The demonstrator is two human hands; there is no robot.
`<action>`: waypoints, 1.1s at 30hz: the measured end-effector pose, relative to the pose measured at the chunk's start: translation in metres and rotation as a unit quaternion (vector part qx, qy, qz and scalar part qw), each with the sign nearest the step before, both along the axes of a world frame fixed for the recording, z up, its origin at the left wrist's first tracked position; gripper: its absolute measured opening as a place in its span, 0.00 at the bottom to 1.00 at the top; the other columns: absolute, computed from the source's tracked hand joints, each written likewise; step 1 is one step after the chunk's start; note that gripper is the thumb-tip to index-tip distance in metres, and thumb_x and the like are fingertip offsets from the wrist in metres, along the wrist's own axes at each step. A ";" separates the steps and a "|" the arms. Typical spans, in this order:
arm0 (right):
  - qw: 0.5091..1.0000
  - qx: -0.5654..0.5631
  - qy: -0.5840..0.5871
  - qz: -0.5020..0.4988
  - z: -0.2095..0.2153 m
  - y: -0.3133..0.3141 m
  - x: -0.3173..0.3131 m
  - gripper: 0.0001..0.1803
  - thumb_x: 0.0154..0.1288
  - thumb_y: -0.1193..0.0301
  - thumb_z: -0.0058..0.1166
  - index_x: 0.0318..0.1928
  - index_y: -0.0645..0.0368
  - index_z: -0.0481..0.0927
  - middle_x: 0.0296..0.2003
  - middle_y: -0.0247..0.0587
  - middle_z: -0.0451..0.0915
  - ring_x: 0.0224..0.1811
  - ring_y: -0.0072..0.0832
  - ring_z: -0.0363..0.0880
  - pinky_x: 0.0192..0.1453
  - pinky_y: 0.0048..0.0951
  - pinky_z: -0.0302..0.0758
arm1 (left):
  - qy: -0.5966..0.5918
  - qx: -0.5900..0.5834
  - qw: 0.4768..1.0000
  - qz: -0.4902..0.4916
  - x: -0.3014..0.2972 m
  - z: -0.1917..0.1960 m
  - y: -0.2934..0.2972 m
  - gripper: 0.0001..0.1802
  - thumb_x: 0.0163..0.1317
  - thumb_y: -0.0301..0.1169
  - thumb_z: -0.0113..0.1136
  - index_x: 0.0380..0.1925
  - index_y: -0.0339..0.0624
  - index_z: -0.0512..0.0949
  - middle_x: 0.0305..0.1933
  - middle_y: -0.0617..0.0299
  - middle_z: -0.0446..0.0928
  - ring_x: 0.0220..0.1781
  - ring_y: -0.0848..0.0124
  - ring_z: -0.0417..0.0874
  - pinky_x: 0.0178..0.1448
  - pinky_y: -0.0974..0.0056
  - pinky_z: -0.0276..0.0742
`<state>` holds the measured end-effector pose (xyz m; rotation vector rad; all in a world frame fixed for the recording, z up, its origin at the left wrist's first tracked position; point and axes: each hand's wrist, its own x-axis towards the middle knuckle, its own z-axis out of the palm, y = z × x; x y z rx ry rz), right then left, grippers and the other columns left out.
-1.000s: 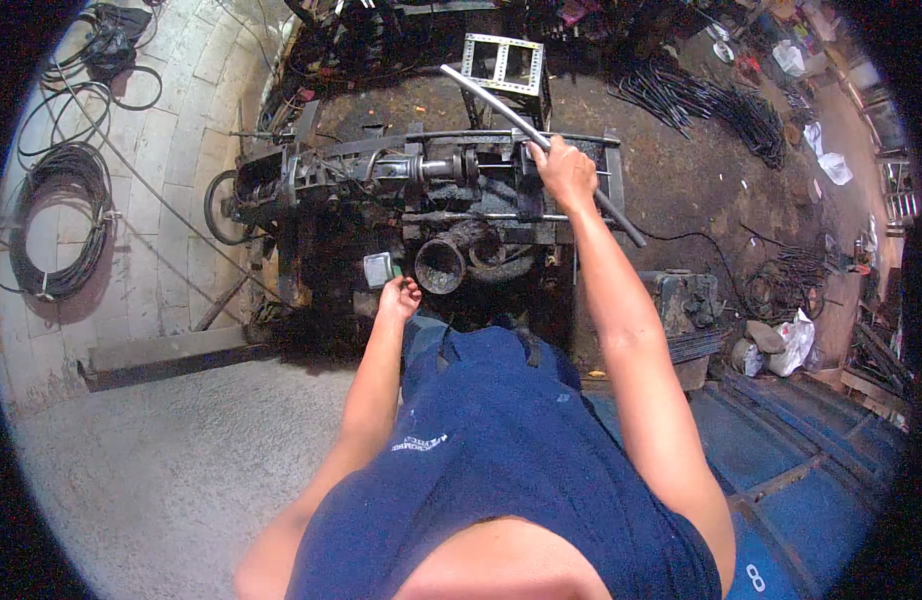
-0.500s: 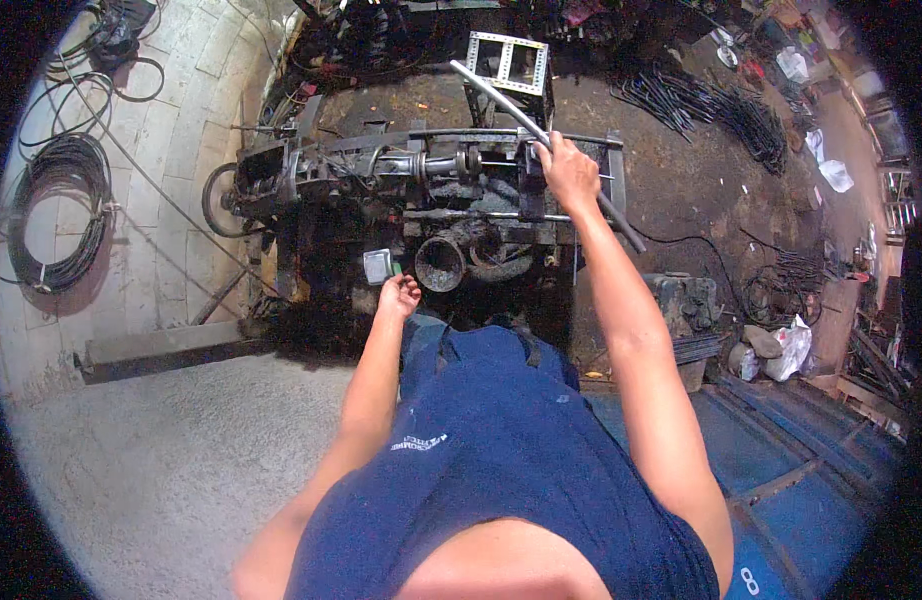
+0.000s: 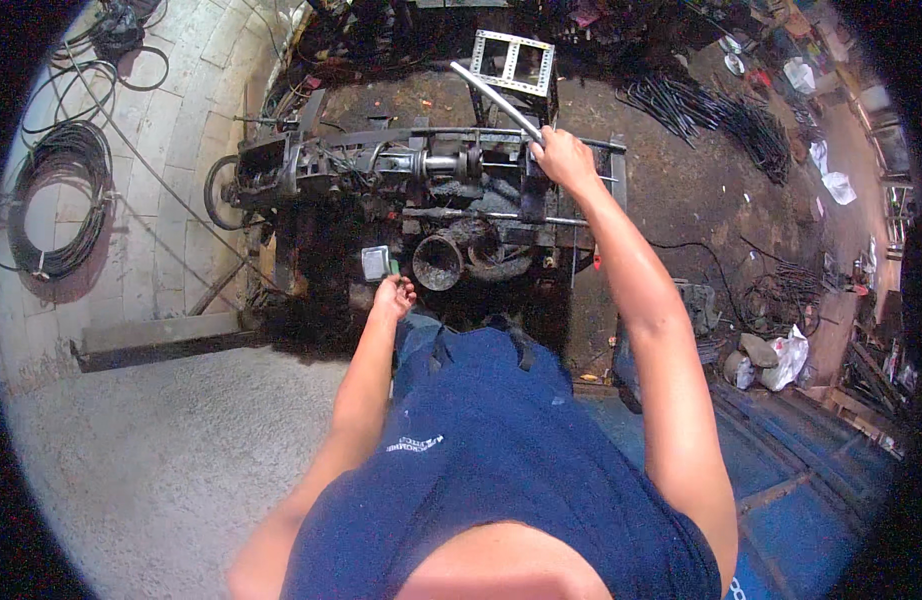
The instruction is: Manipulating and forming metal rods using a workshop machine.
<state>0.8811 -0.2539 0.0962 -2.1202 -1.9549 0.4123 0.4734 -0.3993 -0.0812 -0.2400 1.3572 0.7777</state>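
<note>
I stand over a dark, greasy machine (image 3: 421,190) on the workshop floor. My right hand (image 3: 561,158) is closed around a long grey metal rod (image 3: 491,95) that slants up and to the left above the machine. My left hand (image 3: 393,297) is at the machine's near edge, beside a small grey switch box (image 3: 375,263) with a green button; the fingers are curled right at the box, and whether they grip it is unclear. A round dark pipe opening (image 3: 438,262) sits just right of the box.
A square metal frame (image 3: 514,62) stands behind the machine. Coiled black cable (image 3: 51,200) lies on the paved floor at left. Bundles of bent dark rods (image 3: 721,115) lie at the upper right. A steel beam (image 3: 161,340) rests at left; blue panels (image 3: 811,470) lie at lower right.
My right hand and the rod have shifted slightly up and left over the machine. My left hand stays at the switch box.
</note>
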 end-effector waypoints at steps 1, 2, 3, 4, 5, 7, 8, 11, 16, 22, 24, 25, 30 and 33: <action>0.999 -0.032 0.005 0.007 0.000 0.004 -0.002 0.20 0.66 0.56 0.50 0.46 0.60 0.75 0.37 0.57 0.82 0.41 0.54 0.82 0.46 0.53 0.77 | 0.002 -0.008 1.000 -0.024 -0.004 -0.006 0.000 0.15 0.70 0.39 0.44 0.26 0.44 0.71 0.21 0.63 0.69 0.23 0.69 0.70 0.26 0.64 0.66; 0.999 -0.035 0.005 0.012 0.001 0.003 -0.004 0.20 0.66 0.56 0.50 0.46 0.60 0.75 0.37 0.57 0.82 0.41 0.54 0.82 0.46 0.53 0.77 | 0.002 -0.011 1.000 -0.018 -0.002 -0.004 0.000 0.15 0.70 0.39 0.44 0.26 0.44 0.71 0.21 0.63 0.69 0.23 0.69 0.70 0.26 0.64 0.66; 1.000 -0.023 0.011 -0.003 0.001 0.000 -0.006 0.19 0.66 0.56 0.50 0.46 0.60 0.75 0.36 0.57 0.82 0.41 0.54 0.82 0.46 0.53 0.77 | 0.039 -0.015 0.999 -0.035 -0.001 -0.002 0.000 0.15 0.70 0.39 0.44 0.27 0.44 0.71 0.21 0.63 0.69 0.23 0.69 0.71 0.26 0.63 0.67; 1.000 -0.011 0.017 -0.017 0.001 -0.002 -0.007 0.19 0.66 0.56 0.50 0.46 0.60 0.74 0.35 0.57 0.83 0.40 0.54 0.82 0.45 0.54 0.77 | 0.076 -0.020 0.996 -0.052 0.001 0.000 0.002 0.15 0.70 0.39 0.44 0.27 0.44 0.71 0.21 0.63 0.69 0.22 0.69 0.71 0.25 0.63 0.67; 1.000 -0.013 0.019 -0.003 0.008 -0.003 -0.008 0.19 0.66 0.56 0.50 0.46 0.60 0.74 0.35 0.57 0.83 0.40 0.54 0.82 0.45 0.54 0.77 | 0.099 -0.008 0.992 -0.077 -0.011 -0.012 -0.001 0.14 0.69 0.38 0.46 0.29 0.41 0.72 0.23 0.62 0.73 0.21 0.69 0.73 0.22 0.64 0.68; 0.999 -0.006 0.039 -0.013 0.002 -0.009 0.003 0.19 0.67 0.56 0.49 0.45 0.60 0.74 0.35 0.58 0.82 0.40 0.55 0.82 0.44 0.54 0.77 | 0.230 -0.004 0.958 -0.171 0.009 0.006 0.005 0.14 0.68 0.38 0.46 0.35 0.38 0.73 0.25 0.58 0.74 0.18 0.70 0.71 0.19 0.65 0.69; 0.999 -0.011 0.042 -0.023 0.002 -0.009 0.002 0.19 0.66 0.56 0.50 0.44 0.60 0.73 0.34 0.59 0.82 0.40 0.55 0.82 0.44 0.54 0.77 | 0.279 -0.046 0.936 -0.210 0.010 0.005 0.011 0.12 0.68 0.36 0.48 0.38 0.37 0.73 0.23 0.58 0.74 0.14 0.71 0.70 0.16 0.65 0.67; 0.999 -0.012 0.030 -0.024 0.003 -0.004 -0.006 0.19 0.66 0.57 0.50 0.44 0.61 0.73 0.34 0.59 0.82 0.39 0.55 0.82 0.44 0.54 0.77 | 0.362 0.030 0.904 -0.225 0.011 -0.002 0.009 0.11 0.66 0.33 0.51 0.39 0.36 0.73 0.21 0.60 0.73 0.14 0.71 0.70 0.16 0.65 0.68; 0.999 -0.023 0.039 -0.016 0.014 -0.002 -0.007 0.18 0.65 0.58 0.51 0.44 0.61 0.73 0.34 0.60 0.82 0.40 0.56 0.82 0.45 0.54 0.77 | 0.458 0.028 0.846 -0.272 0.013 -0.011 0.007 0.20 0.59 0.33 0.56 0.52 0.41 0.72 0.30 0.51 0.79 0.20 0.64 0.79 0.20 0.59 0.75; 0.997 -0.027 0.047 -0.058 0.009 -0.007 -0.004 0.19 0.63 0.58 0.53 0.44 0.62 0.74 0.35 0.60 0.82 0.40 0.57 0.81 0.46 0.54 0.77 | 0.520 0.041 0.756 -0.396 0.026 0.024 0.014 0.26 0.56 0.39 0.60 0.56 0.46 0.75 0.54 0.46 0.78 0.58 0.50 0.77 0.62 0.54 0.70; 0.997 -0.044 0.032 -0.056 0.014 -0.003 -0.011 0.21 0.62 0.57 0.54 0.45 0.62 0.74 0.36 0.60 0.82 0.41 0.56 0.81 0.47 0.52 0.77 | 0.517 0.046 0.761 -0.389 0.017 0.016 0.010 0.26 0.56 0.39 0.60 0.57 0.46 0.75 0.54 0.46 0.78 0.58 0.50 0.77 0.61 0.54 0.71; 0.997 -0.043 0.030 -0.054 0.016 -0.002 -0.013 0.21 0.62 0.57 0.54 0.45 0.62 0.74 0.36 0.60 0.82 0.41 0.56 0.81 0.47 0.52 0.77 | 0.516 0.052 0.763 -0.385 0.013 0.012 0.008 0.27 0.56 0.39 0.60 0.57 0.47 0.74 0.54 0.46 0.78 0.57 0.50 0.77 0.61 0.54 0.71; 0.993 -0.051 0.040 -0.099 0.017 -0.006 -0.006 0.23 0.60 0.54 0.58 0.45 0.62 0.77 0.38 0.59 0.82 0.44 0.54 0.81 0.48 0.50 0.78 | 0.526 0.081 0.735 -0.420 0.017 0.017 0.012 0.28 0.56 0.40 0.61 0.57 0.44 0.75 0.56 0.46 0.77 0.59 0.49 0.76 0.63 0.53 0.70; 0.993 -0.042 0.021 -0.110 0.014 -0.004 -0.010 0.23 0.60 0.54 0.59 0.44 0.62 0.78 0.38 0.58 0.82 0.44 0.53 0.82 0.48 0.49 0.78 | 0.530 0.102 0.706 -0.458 0.018 0.020 0.016 0.29 0.55 0.41 0.62 0.58 0.44 0.75 0.56 0.45 0.76 0.59 0.48 0.76 0.63 0.53 0.71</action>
